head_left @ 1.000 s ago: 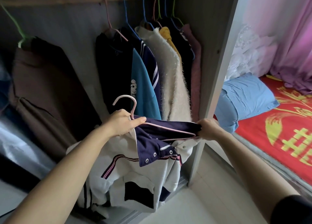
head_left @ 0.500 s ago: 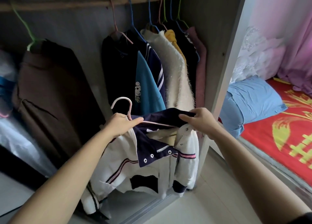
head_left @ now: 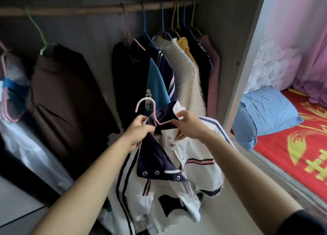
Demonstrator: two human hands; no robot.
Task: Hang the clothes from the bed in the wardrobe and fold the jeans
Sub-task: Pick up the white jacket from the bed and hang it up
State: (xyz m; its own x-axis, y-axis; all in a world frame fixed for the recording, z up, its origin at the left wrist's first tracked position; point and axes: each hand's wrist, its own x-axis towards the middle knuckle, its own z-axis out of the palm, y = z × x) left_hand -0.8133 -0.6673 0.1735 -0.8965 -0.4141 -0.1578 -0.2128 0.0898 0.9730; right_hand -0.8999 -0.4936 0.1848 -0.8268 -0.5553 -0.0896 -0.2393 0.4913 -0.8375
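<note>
- The white jacket (head_left: 191, 164) with a navy collar hangs at centre frame before the open wardrobe (head_left: 230, 39), partly on a pink hanger (head_left: 144, 99).
- The left hand (head_left: 139, 128) grips the hanger's neck together with the collar.
- The right hand (head_left: 187, 126) pinches the jacket's front edge beside the hanger's arm.
- Behind, a brown garment (head_left: 67, 96) and a cream fuzzy coat (head_left: 187, 78) hang from the rail (head_left: 79, 11).
- The red bed (head_left: 292, 146) lies at right.

Red bed (head_left: 292, 146) — blue pillow (head_left: 265, 114) on it

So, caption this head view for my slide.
Left hand grips pink hanger, right hand pinches white jacket below wardrobe rail.
</note>
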